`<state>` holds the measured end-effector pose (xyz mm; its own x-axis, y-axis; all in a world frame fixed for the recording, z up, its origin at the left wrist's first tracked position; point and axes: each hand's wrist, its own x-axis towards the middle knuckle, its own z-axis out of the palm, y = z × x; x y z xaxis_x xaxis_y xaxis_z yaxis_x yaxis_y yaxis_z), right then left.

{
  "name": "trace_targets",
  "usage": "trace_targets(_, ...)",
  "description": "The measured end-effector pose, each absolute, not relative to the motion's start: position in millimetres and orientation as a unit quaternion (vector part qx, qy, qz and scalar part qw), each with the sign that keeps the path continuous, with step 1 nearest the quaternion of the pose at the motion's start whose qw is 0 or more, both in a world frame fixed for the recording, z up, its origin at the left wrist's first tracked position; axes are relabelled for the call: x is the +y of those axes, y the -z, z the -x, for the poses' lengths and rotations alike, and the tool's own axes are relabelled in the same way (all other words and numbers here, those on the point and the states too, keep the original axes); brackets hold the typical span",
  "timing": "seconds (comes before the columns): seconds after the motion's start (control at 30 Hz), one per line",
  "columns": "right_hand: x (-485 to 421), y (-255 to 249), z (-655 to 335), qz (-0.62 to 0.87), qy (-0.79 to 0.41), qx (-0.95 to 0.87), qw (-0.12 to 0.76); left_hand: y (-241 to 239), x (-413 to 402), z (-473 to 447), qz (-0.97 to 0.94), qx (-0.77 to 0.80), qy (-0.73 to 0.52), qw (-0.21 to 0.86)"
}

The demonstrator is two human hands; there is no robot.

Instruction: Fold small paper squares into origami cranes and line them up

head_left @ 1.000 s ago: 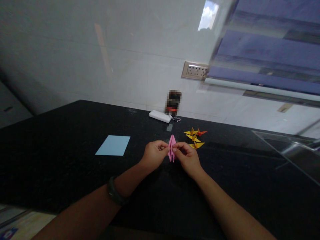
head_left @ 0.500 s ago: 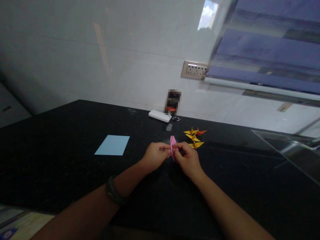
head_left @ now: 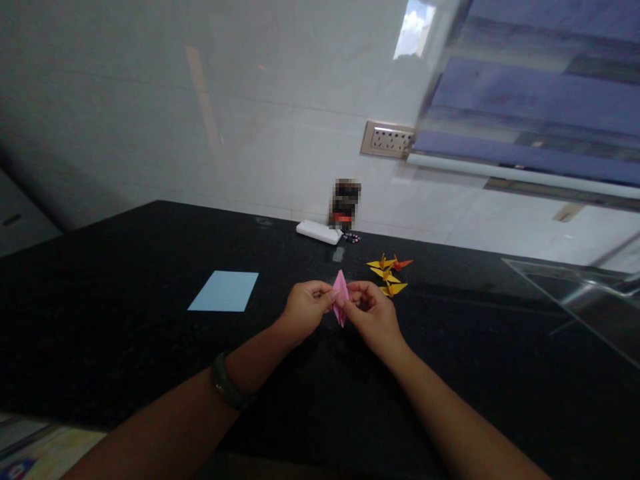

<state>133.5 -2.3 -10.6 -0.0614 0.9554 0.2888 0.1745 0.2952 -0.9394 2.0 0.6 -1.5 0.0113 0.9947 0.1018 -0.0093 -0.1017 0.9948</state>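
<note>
A folded piece of pink origami paper (head_left: 341, 283) is held up between my two hands, a narrow diamond with pointed top and bottom. My left hand (head_left: 309, 307) pinches its left side between thumb and fingers. On the right side, my right hand (head_left: 373, 312) grips it, the thumb on the near face and the fingers curled behind. Just beyond my right hand sit yellow paper cranes (head_left: 394, 289) and an orange paper crane (head_left: 401, 265). To the left, a light blue square sheet of paper (head_left: 223, 291) lies flat.
The black countertop (head_left: 125, 267) meets a tiled wall at the back. Against it are a white oblong case (head_left: 319, 232), a beaded strap (head_left: 351, 238) and a blurred-out upright object (head_left: 345, 203). A sink (head_left: 590, 300) lies at the right, a wall socket (head_left: 387, 140) above.
The pink paper has turned, so its diamond face shows more broadly toward me. Both hands have shifted slightly left, and the left fingers now overlap the paper's edge.
</note>
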Motion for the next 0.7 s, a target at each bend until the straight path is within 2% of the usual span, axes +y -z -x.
trace_targets(0.13,-3.4,7.3,-133.0,0.471,-0.413,-0.604,0.493,6.1,3.1,-1.2,-0.554,0.47,-0.536,0.43)
trace_targets(0.33,-7.1,6.9,-134.4,0.49,-0.339,-0.654,0.465,14.2,4.6,0.2,-0.599,0.469,-0.517,0.391)
trace_targets(0.43,-7.2,8.5,-133.7,0.485,-0.344,-0.653,0.469,16.6,5.0,-0.4,-0.617,0.479,-0.497,0.377)
trace_targets(0.53,-6.2,9.1,-132.5,0.463,-0.432,-0.612,0.474,15.7,4.7,-3.1,-0.606,0.472,-0.495,0.407)
trace_targets(0.7,-4.6,6.3,-131.9,0.415,-0.549,-0.538,0.487,7.6,0.5,-7.7,-0.518,0.446,-0.507,0.524)
